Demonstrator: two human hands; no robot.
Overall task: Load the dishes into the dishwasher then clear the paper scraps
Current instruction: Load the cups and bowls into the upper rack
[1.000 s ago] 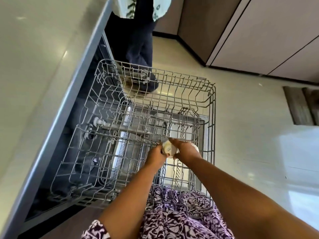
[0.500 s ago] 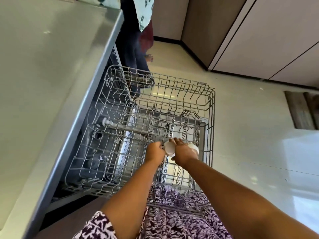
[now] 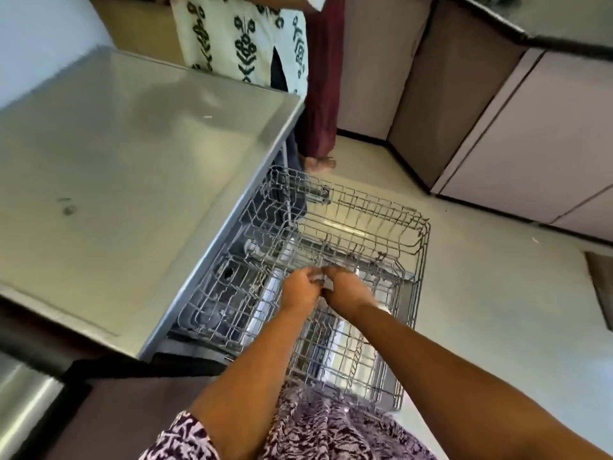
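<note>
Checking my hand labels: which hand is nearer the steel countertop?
Left. The left hand is over the rack, toward the countertop; the right hand is beside it, farther out.

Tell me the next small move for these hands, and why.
Probably set the small white dish down into the dishwasher rack and release it. The left hand and right hand hold it together over the pulled-out rack.

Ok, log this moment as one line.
step: loading | left hand: holds small white dish | right hand: holds same dish | where: over pulled-out dishwasher rack | dish detail: blurred
</note>
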